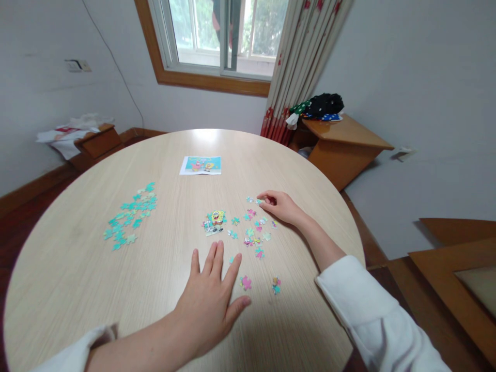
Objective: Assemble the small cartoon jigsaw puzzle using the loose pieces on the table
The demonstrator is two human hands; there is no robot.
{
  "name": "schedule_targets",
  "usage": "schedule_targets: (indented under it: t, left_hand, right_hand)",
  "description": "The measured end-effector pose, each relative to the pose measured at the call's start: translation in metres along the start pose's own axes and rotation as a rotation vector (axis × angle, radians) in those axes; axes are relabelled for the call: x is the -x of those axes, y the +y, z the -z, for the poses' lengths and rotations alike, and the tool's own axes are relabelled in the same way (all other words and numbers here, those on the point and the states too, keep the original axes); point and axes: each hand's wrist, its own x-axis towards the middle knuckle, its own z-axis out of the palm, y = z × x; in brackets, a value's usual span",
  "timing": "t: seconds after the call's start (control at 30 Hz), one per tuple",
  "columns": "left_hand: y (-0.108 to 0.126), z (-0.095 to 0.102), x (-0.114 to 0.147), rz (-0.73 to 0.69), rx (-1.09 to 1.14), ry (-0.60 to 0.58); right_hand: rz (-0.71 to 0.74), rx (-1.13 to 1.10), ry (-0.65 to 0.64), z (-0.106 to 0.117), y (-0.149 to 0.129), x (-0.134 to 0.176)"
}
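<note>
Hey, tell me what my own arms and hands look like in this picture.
Your left hand and right hand are ungloved, with no watch or bracelet visible. The left sleeve and right sleeve are white and loose, leaving both wrists bare.

The head camera looks forward and down across the round table (178, 201) toward the window (223, 41).

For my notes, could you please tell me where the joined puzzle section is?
In the head view, the joined puzzle section lies slightly left of centre, beyond the left hand, with loose pieces to its right.
</note>
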Motion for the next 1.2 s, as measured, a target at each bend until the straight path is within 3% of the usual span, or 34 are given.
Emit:
schedule_targets:
  t: [0.13, 0.23, 0.37, 0.67, 0.9, 1.07, 1.2]
  left_hand:
    - [-0.001, -0.002, 0.001, -0.005, 0.006, 0.019]
    - [-0.001, 0.000, 0.001, -0.007, 0.025, 0.001]
    - [-0.001, 0.004, 0.001, -0.018, 0.042, -0.036]
    - [-0.007, -0.010, 0.003, -0.082, 0.077, 0.067]
    - [-0.006, -0.007, 0.003, -0.075, 0.071, 0.051]
    - [-0.006, -0.011, 0.002, -0.086, 0.039, 0.096]
    - [-0.008, -0.015, 0.002, -0.112, 0.024, 0.175]
  right_hand:
    - [0.028, -0.060, -0.172, 0.012, -0.003, 0.008]
    - [0.163, 0.016, -0.305, 0.020, -0.005, 0.014]
    - [0.237, 0.094, -0.390, 0.022, -0.005, 0.016]
    - [0.204, 0.006, -0.381, 0.023, -0.003, 0.014]
    - [-0.031, -0.131, -0.164, 0.018, 0.000, 0.009]
    - [-0.059, -0.162, -0.149, 0.017, 0.002, 0.007]
    - [0.002, -0.140, -0.183, 0.020, 0.001, 0.009]
